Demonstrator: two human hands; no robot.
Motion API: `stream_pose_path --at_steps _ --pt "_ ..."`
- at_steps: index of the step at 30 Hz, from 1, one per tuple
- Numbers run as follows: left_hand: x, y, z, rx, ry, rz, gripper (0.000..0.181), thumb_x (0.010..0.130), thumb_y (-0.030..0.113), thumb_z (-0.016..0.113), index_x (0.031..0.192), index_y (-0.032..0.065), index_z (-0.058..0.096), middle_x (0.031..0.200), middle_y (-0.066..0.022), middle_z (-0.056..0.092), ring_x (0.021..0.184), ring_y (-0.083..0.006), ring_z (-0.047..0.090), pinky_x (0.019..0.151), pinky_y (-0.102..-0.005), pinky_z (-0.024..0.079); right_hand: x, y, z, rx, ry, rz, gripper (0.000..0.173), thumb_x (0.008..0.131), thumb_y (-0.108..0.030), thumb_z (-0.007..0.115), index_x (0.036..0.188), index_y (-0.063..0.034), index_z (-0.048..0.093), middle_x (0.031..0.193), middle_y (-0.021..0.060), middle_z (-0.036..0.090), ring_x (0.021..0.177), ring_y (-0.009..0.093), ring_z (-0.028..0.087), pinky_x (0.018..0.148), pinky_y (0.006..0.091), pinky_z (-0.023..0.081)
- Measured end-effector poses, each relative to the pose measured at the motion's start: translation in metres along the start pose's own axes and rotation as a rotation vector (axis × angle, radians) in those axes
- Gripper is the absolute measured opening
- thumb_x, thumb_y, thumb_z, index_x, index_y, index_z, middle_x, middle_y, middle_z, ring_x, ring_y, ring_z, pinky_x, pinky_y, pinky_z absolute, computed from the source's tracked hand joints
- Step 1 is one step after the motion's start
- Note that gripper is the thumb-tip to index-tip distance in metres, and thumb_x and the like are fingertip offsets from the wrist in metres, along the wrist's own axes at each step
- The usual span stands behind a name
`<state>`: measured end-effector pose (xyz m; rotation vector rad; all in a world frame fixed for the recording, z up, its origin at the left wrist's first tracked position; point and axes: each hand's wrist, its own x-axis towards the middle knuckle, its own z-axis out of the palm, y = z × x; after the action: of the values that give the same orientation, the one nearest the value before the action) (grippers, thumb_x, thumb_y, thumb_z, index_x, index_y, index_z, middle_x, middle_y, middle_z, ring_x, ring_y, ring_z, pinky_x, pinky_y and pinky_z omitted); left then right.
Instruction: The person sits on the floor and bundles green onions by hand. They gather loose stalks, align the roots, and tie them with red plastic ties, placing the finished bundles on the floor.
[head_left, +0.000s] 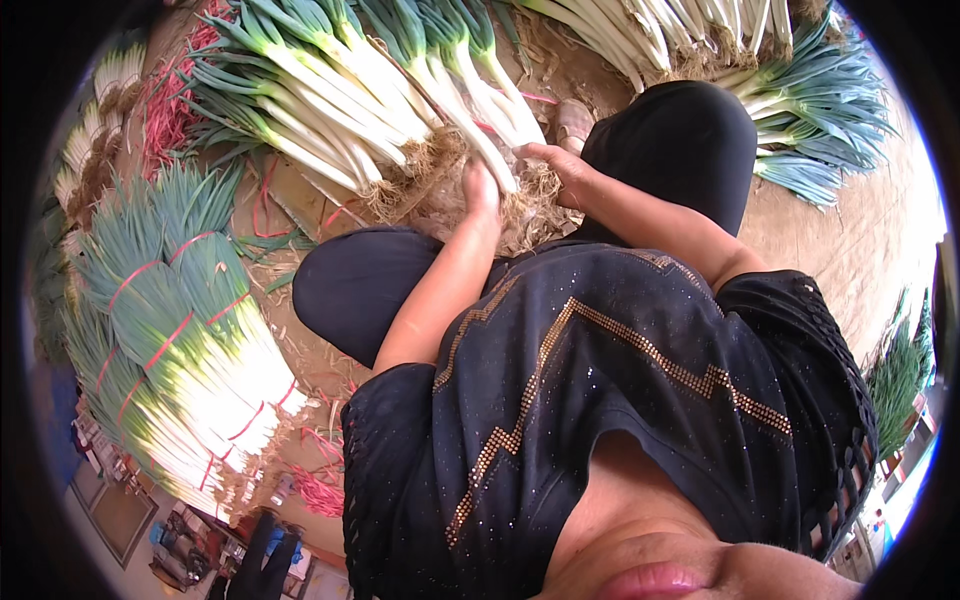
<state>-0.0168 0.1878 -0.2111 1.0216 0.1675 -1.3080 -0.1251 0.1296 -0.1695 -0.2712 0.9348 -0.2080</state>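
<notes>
Long green onions with white stems and roots fill the space before me. My left hand (481, 187) is at the root end of a single onion (480, 142), its fingers partly hidden beneath the stem. On the right, my right hand (561, 169) closes round the root ends of a few more onions (506, 109), thumb on top. Pink twine shows among these stems. To their left lies a loose pile of onions (322, 112), roots towards me. Dry roots and peelings (525, 225) lie beneath my hands, between my knees.
Bundles of onions tied with pink twine (172, 315) lie at left. Heaps of pink twine (180, 90) are beside the pile and near my left side (319, 487). More onions (817, 112) lie at upper right. My bent knees (675, 142) flank the work area.
</notes>
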Motion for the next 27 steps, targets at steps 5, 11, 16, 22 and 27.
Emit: stream_pose_path --at_steps 5,11,16,22,27 --pt "0.027 -0.014 -0.039 0.337 -0.122 0.186 0.027 0.084 0.022 0.045 0.096 0.0006 0.056 0.076 -0.0035 0.058 0.065 -0.0154 0.056 0.054 -0.0267 0.044 0.012 0.018 -0.002 -0.117 -0.061 0.216 0.04 0.077 -0.023 0.067 0.109 -0.0023 0.053 0.1 0.0078 0.062 0.088 0.02 0.061 0.082 0.0374 0.048" --pt "0.007 0.001 -0.015 0.447 -0.041 0.217 0.017 0.081 0.015 0.052 0.083 -0.0003 0.058 0.066 0.0001 0.054 0.056 -0.0085 0.052 0.047 -0.0226 0.039 0.015 0.005 -0.011 -0.003 -0.067 0.151 0.032 0.078 -0.018 0.064 0.104 -0.0016 0.056 0.093 0.0087 0.064 0.082 0.02 0.062 0.078 0.0362 0.05" --pt "-0.002 0.003 -0.026 0.425 -0.023 0.037 0.027 0.08 0.024 0.056 0.091 -0.0005 0.059 0.074 -0.0032 0.056 0.064 -0.0108 0.056 0.054 -0.0221 0.045 0.016 0.004 -0.006 0.012 -0.075 0.135 0.034 0.08 -0.018 0.059 0.108 0.0011 0.053 0.096 0.0117 0.063 0.085 0.022 0.062 0.081 0.0365 0.05" --pt "0.009 0.022 -0.038 0.024 -0.006 -0.191 0.051 0.089 0.043 0.04 0.11 -0.0016 0.052 0.104 -0.0174 0.058 0.083 -0.0245 0.062 0.068 -0.0343 0.055 0.019 0.005 -0.001 0.05 -0.016 0.116 0.034 0.08 -0.013 0.056 0.109 0.0041 0.05 0.092 0.0143 0.063 0.082 0.023 0.063 0.081 0.0369 0.05" --pt "0.009 0.034 -0.009 0.228 0.013 -0.152 0.052 0.085 0.042 0.052 0.116 0.0006 0.047 0.103 -0.0124 0.058 0.092 -0.0224 0.057 0.072 -0.0355 0.05 0.024 0.012 -0.013 -0.046 -0.096 0.17 0.032 0.079 -0.015 0.06 0.105 0.0007 0.054 0.089 0.0126 0.064 0.076 0.021 0.064 0.074 0.0361 0.053"
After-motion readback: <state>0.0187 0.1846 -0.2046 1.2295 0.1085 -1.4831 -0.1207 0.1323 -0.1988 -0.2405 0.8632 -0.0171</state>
